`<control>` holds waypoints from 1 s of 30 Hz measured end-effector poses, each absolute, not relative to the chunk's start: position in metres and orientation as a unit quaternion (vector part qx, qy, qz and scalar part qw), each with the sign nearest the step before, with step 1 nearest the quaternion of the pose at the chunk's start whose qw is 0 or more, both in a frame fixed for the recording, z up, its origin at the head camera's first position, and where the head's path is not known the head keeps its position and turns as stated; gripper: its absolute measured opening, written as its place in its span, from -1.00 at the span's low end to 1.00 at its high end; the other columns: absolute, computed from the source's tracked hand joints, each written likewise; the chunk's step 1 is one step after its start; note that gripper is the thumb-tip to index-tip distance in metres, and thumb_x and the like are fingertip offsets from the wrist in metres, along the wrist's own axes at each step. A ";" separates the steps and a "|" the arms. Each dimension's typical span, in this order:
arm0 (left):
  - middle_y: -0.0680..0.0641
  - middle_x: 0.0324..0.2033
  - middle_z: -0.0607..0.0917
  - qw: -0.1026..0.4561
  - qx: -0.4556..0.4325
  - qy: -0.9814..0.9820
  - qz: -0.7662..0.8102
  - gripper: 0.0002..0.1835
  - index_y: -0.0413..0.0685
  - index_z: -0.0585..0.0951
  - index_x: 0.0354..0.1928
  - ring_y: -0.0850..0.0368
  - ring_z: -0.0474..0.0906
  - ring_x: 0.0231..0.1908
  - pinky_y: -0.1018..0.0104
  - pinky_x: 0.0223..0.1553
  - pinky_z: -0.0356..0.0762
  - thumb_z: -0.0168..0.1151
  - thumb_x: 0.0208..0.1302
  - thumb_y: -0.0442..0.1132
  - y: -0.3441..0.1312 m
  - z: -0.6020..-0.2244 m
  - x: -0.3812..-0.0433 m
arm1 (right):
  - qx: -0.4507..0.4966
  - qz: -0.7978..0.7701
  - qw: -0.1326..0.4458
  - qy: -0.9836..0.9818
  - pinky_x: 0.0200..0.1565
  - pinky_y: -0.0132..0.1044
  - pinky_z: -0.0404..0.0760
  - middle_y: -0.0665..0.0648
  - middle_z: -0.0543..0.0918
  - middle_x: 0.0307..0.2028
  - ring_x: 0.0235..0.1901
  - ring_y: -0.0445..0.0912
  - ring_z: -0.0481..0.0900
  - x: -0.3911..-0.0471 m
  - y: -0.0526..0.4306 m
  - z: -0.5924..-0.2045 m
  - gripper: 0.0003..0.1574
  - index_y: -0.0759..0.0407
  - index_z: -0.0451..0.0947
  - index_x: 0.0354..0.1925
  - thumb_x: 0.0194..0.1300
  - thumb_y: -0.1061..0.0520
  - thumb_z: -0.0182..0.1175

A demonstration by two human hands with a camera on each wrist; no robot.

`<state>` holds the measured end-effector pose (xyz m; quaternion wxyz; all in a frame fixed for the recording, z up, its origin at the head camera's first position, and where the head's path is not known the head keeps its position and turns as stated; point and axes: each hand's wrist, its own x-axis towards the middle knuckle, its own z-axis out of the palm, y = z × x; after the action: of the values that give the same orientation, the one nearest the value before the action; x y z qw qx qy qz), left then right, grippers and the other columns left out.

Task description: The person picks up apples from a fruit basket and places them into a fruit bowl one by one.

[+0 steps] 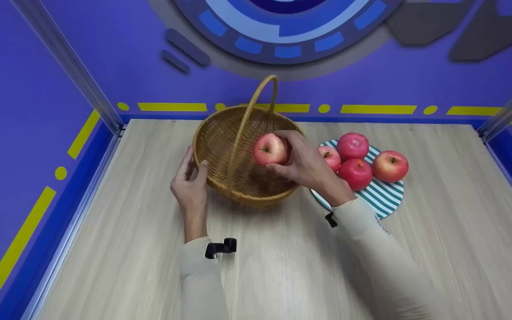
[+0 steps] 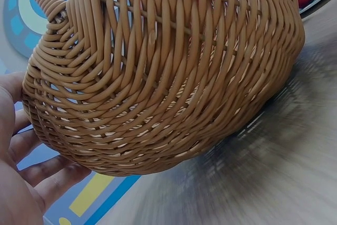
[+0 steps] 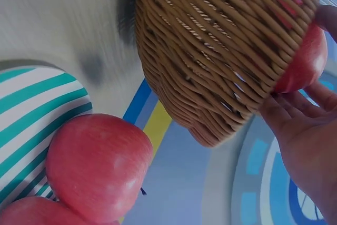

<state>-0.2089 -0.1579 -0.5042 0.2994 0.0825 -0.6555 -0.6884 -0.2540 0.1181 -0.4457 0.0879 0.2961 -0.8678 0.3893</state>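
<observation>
A round wicker basket (image 1: 214, 133) with a tall arched handle (image 1: 248, 111) stands tilted near the back of the table. My left hand (image 1: 190, 189) holds its left side, thumb at the rim and fingers along the outer wall. In the left wrist view, those fingers (image 2: 55, 175) lie against the weave. My right hand (image 1: 305, 162) grips a red apple (image 1: 268, 150) between thumb and fingers over the basket's opening. From the right wrist view, the basket wall partly hides this apple (image 3: 308, 59).
Right of the basket, a round plate (image 1: 382, 202) with green and white stripes carries several red apples (image 1: 356, 174), one (image 1: 390, 166) at its right edge. A blue panel (image 1: 371, 89) stands behind the pale wooden table (image 1: 274, 266), with another panel (image 1: 25, 133) at left.
</observation>
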 end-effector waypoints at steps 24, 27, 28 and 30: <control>-0.08 0.36 0.61 0.299 0.090 -0.649 -0.694 -0.49 -0.10 0.61 0.40 -0.04 0.55 0.34 0.14 0.39 0.50 0.36 0.42 -0.36 -0.157 -0.504 -0.209 | 0.241 0.450 0.171 -0.843 0.23 -0.26 0.64 0.10 0.62 0.24 0.17 -0.11 0.60 -0.213 0.173 -0.444 -0.05 0.25 0.43 0.39 0.18 0.02 0.65; -0.06 0.35 0.62 0.301 0.091 -0.653 -0.689 -0.49 -0.08 0.62 0.39 -0.01 0.56 0.34 0.11 0.39 0.51 0.37 0.42 -0.36 -0.157 -0.504 -0.209 | 0.229 0.448 0.177 -0.846 0.20 -0.41 0.61 0.11 0.63 0.23 0.15 -0.10 0.62 -0.209 0.182 -0.447 -0.04 0.27 0.42 0.38 0.15 0.06 0.67; -0.06 0.35 0.62 0.302 0.090 -0.651 -0.690 -0.49 -0.08 0.62 0.39 -0.01 0.56 0.33 0.11 0.39 0.51 0.36 0.42 -0.36 -0.157 -0.504 -0.210 | 0.224 0.449 0.177 -0.847 0.20 -0.45 0.60 0.12 0.62 0.23 0.15 -0.09 0.62 -0.207 0.185 -0.448 -0.03 0.27 0.42 0.39 0.15 0.07 0.67; -0.07 0.35 0.62 0.303 0.090 -0.650 -0.691 -0.49 -0.10 0.62 0.39 -0.02 0.55 0.34 0.10 0.39 0.50 0.36 0.42 -0.37 -0.157 -0.505 -0.210 | 0.214 0.449 0.178 -0.849 0.20 -0.51 0.57 0.15 0.62 0.24 0.16 -0.06 0.62 -0.204 0.190 -0.451 -0.01 0.28 0.41 0.40 0.14 0.08 0.67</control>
<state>-0.2101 -0.1574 -0.5045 0.3033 0.0904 -0.6496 -0.6912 -0.2040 0.1901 -0.4512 0.1775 0.2137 -0.8492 0.4490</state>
